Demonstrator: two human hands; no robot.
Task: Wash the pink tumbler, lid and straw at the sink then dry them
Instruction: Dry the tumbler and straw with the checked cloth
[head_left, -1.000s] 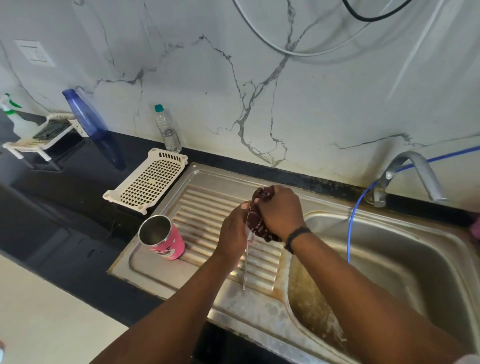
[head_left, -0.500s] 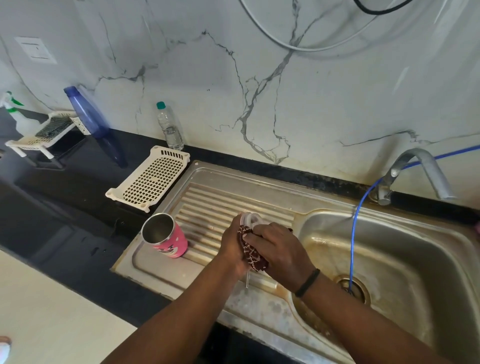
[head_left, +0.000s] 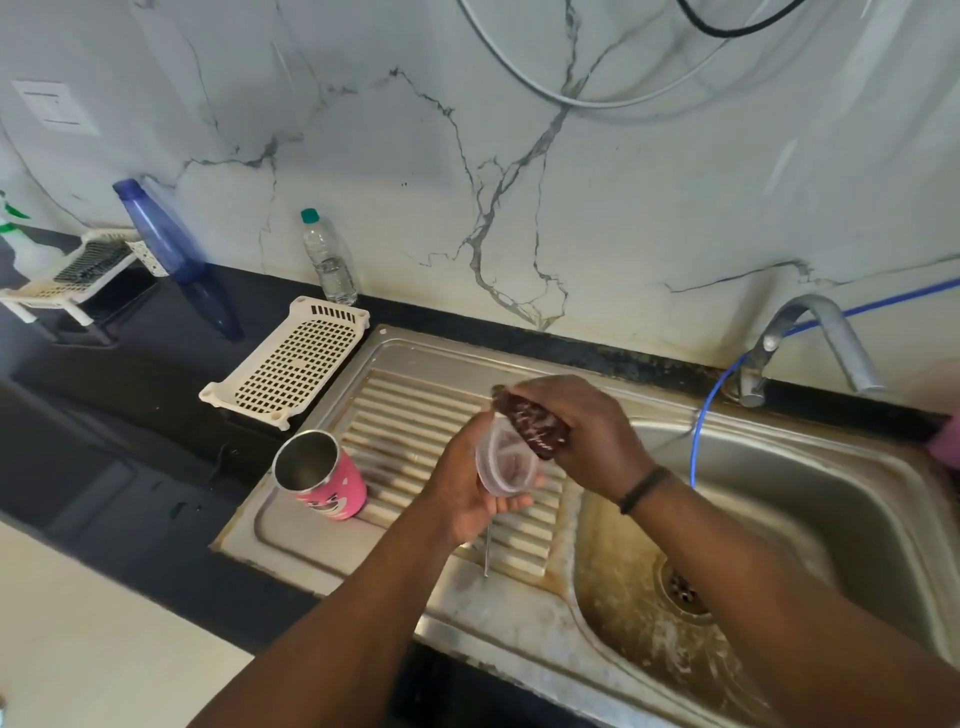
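Note:
The pink tumbler (head_left: 324, 483) stands upright on the ribbed drainboard (head_left: 415, 415), its steel mouth open, left of my hands. My left hand (head_left: 467, 488) grips the clear round lid (head_left: 506, 460) above the drainboard, and the thin metal straw (head_left: 487, 548) hangs down below that hand. My right hand (head_left: 576, 431) holds a dark red patterned cloth (head_left: 532, 423) pressed against the lid's upper edge.
The steel sink basin (head_left: 779, 545) with its drain (head_left: 683, 587) lies to the right, under a tap (head_left: 810, 343) with a blue hose (head_left: 698, 436). A white perforated tray (head_left: 291, 364), a small water bottle (head_left: 328, 257) and a blue bottle (head_left: 166, 234) stand on the black counter.
My hands rose from low over the drainboard, and the lid turned so its inside faces me. The cloth slid to the lid's top edge. The tumbler stayed in place.

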